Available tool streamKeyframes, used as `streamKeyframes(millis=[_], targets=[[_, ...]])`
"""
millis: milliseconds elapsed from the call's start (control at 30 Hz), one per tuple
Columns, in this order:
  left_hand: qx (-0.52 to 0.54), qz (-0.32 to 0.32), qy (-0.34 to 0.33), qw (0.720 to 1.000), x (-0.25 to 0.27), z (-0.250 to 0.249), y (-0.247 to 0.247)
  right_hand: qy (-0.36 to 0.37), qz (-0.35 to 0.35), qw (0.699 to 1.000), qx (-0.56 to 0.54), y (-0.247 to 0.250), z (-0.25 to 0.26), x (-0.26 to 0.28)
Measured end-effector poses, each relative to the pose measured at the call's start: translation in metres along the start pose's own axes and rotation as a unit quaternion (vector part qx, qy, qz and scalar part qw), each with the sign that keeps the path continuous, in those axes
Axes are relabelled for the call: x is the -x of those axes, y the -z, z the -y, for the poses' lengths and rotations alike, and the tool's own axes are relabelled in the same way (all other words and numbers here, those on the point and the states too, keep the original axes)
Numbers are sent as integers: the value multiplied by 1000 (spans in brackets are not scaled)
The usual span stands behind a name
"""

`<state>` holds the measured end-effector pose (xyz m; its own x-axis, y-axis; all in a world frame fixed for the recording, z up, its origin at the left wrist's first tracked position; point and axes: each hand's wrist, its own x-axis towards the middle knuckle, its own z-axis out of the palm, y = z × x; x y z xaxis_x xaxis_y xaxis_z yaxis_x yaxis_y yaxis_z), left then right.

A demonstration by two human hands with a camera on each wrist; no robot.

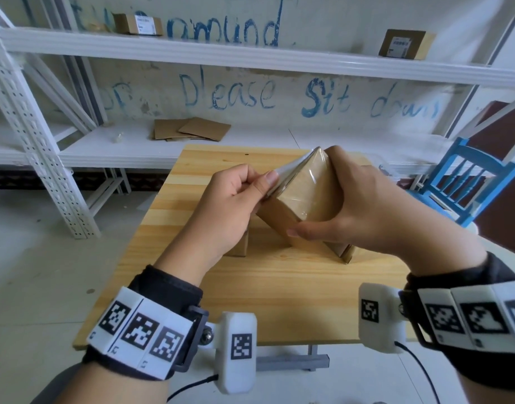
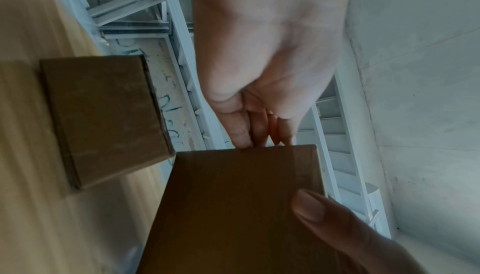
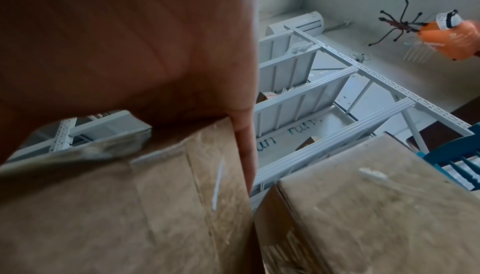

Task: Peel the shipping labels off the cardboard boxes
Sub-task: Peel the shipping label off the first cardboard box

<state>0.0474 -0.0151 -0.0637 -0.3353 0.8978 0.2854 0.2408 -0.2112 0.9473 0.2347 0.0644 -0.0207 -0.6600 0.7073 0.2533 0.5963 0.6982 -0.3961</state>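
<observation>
While right hand (image 1: 364, 211) grips the tilted box (image 1: 301, 205), left hand (image 1: 230, 205) fingers (image 1: 269, 179) pinch its label (image 1: 291, 167); left-wrist view alone shows a second box (image 2: 103, 118) on the bench (image 1: 250, 287).

two hands (image 1: 230, 205), perhaps five boxes (image 1: 302, 196)

Black wrist sleeves (image 1: 166, 287) under white marker bands (image 1: 139, 330) (cabled camera pods (image 1: 238, 348)).

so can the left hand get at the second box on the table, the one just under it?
Probably not yet: the left hand is pinching the clear film it peels off the held box. The second box sits unobstructed on the table below, so once the film is released the way looks free.
</observation>
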Motion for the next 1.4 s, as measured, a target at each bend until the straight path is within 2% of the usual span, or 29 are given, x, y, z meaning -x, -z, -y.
streamKeyframes(millis=[433,933,1400], targets=[[-2,-5,-5,1000,0,2,-2,24,-24,999,-6,-1,-6,-3],[26,22,-11,999,-6,0,0,28,-42,998,-26,-3,-8,0],[20,30,-12,999,-9,0,-5,6,-62,995,-72,-10,-12,3]])
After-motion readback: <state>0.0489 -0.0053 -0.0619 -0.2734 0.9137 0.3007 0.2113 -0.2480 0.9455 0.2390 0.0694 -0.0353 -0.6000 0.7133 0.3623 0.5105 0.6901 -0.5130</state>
